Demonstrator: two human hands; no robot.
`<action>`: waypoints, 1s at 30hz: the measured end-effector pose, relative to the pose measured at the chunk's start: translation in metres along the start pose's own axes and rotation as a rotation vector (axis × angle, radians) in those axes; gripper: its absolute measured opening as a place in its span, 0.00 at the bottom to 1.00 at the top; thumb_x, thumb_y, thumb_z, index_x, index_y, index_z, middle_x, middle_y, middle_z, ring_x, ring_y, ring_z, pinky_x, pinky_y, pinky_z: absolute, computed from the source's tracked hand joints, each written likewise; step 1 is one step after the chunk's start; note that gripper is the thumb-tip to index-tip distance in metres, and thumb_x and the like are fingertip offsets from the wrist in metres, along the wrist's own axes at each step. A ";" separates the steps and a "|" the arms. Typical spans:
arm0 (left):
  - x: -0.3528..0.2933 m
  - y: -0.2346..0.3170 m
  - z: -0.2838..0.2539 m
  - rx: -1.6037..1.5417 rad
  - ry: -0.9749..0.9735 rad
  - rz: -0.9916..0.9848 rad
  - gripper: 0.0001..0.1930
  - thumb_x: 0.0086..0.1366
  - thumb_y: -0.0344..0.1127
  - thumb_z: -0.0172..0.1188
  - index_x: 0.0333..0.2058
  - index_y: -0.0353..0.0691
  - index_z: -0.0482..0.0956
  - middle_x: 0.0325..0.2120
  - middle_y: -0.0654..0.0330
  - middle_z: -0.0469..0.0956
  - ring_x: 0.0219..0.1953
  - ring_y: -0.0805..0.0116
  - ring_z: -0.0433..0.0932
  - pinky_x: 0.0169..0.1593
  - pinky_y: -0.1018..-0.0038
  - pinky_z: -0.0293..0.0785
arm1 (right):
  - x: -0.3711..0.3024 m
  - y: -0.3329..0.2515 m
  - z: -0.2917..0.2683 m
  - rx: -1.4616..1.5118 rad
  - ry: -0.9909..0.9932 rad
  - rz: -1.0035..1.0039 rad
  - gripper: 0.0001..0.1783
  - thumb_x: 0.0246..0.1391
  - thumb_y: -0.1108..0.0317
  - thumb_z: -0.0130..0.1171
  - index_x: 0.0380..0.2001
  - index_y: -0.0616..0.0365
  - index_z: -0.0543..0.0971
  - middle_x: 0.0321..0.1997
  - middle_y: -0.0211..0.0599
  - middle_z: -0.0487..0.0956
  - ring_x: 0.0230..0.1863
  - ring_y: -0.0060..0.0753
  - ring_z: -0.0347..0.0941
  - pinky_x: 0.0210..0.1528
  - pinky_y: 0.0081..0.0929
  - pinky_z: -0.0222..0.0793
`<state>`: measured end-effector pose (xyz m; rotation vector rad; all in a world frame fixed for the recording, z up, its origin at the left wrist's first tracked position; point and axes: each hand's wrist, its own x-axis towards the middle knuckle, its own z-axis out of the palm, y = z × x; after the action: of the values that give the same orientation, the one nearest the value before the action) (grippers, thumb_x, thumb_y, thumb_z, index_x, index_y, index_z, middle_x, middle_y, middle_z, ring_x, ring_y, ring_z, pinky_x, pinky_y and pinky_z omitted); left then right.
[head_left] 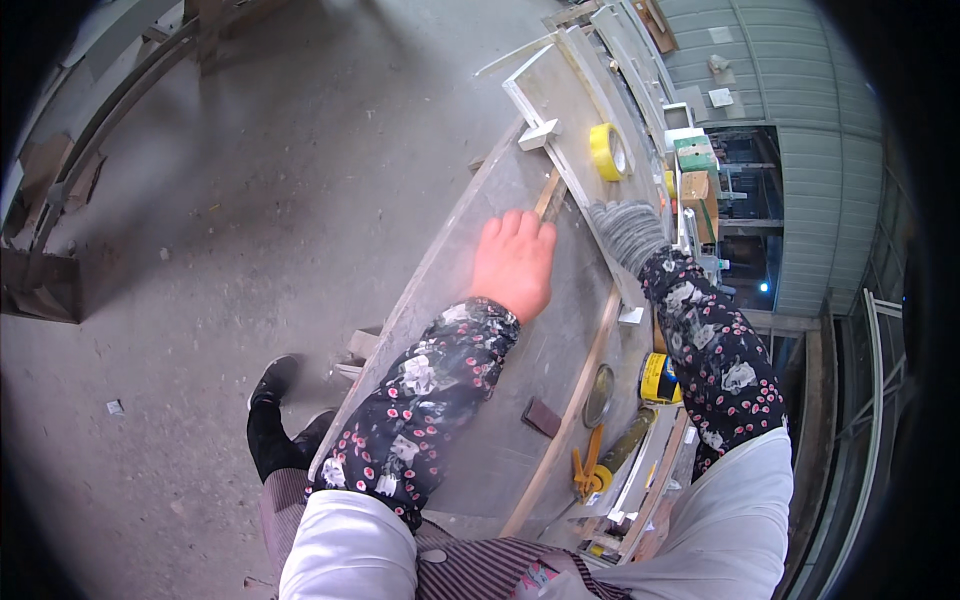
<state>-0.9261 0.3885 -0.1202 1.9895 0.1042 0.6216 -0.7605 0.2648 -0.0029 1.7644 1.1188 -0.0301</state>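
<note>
My bare left hand [515, 262] is over the grey tabletop [490, 400], back upward, with its fingers curled down. Whatever lies under those fingers, if anything, is hidden. Farther right, my right hand [630, 235] wears a grey ribbed glove and lies at the long edge of a white-edged panel [550, 90]. Its fingers bend at that edge, though their tips are hard to make out. The panel rests on white blocks, one white block [540, 135] at the far end and another white block [631, 316] at the near end.
A yellow tape roll [607, 152] sits on the panel. Along the right are a yellow-and-blue can [660, 378], a round metal lid [598, 396], a caulking gun [615, 455] and cardboard boxes [698, 205]. A small brown block [541, 417] lies near me. Concrete floor [200, 240] stretches left.
</note>
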 end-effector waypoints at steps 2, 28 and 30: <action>0.001 0.000 -0.001 -0.001 0.006 0.009 0.15 0.47 0.27 0.56 0.37 0.39 0.75 0.37 0.55 0.72 0.47 0.56 0.69 0.49 0.65 0.62 | -0.004 0.001 0.001 0.019 0.046 0.006 0.07 0.53 0.69 0.51 0.35 0.55 0.77 0.25 0.39 0.80 0.27 0.42 0.80 0.28 0.40 0.74; 0.003 -0.005 -0.001 0.083 -0.057 -0.005 0.22 0.46 0.26 0.58 0.44 0.44 0.77 0.41 0.59 0.75 0.50 0.57 0.71 0.50 0.64 0.65 | -0.065 0.000 0.077 0.100 0.087 0.054 0.11 0.50 0.69 0.54 0.38 0.52 0.78 0.33 0.36 0.80 0.38 0.39 0.79 0.38 0.40 0.75; 0.003 -0.005 -0.001 0.074 -0.040 0.015 0.22 0.46 0.26 0.57 0.44 0.43 0.77 0.41 0.60 0.75 0.50 0.57 0.71 0.50 0.64 0.65 | -0.068 0.001 0.090 0.120 0.072 0.069 0.12 0.49 0.69 0.54 0.39 0.52 0.78 0.32 0.36 0.81 0.37 0.39 0.80 0.37 0.40 0.75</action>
<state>-0.9233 0.3926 -0.1234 2.0749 0.0888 0.5945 -0.7587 0.1525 -0.0139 1.9230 1.1267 0.0092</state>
